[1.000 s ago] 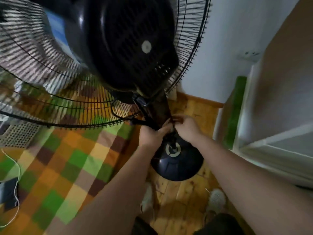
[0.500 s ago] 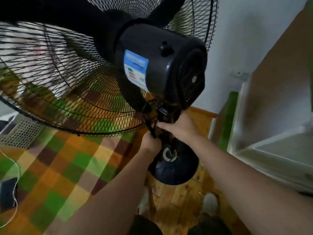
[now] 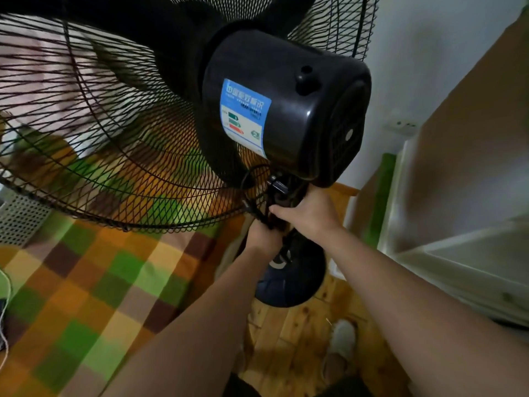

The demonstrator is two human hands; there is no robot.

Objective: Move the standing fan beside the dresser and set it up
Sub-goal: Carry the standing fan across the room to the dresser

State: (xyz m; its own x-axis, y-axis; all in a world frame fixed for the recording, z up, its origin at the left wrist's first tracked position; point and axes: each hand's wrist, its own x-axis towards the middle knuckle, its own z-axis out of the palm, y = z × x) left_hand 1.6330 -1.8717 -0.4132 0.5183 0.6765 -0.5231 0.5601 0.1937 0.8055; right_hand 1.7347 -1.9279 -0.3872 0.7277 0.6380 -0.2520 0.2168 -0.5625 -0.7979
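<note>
The black standing fan fills the top of the head view: its motor housing (image 3: 289, 107) with a blue label, and the wire cage (image 3: 94, 156) spreading to the left. Its round base (image 3: 294, 279) rests on the wooden floor. My right hand (image 3: 309, 213) grips the fan's neck just under the motor. My left hand (image 3: 263, 233) is closed around the pole below it, together with the black cord. The pole itself is mostly hidden by both hands. The white dresser (image 3: 463, 224) stands right of the fan.
A bed with a checkered orange and green cover (image 3: 94, 285) lies at the left, close to the fan base. A white wall with a socket (image 3: 400, 126) is behind. A green strip (image 3: 383, 196) stands between wall and dresser. My slippered feet (image 3: 340, 342) are on the plank floor.
The fan head has risen and turned, so the motor's labelled side now faces me. My right hand has moved up the pole to just under the motor; the left stays lower.
</note>
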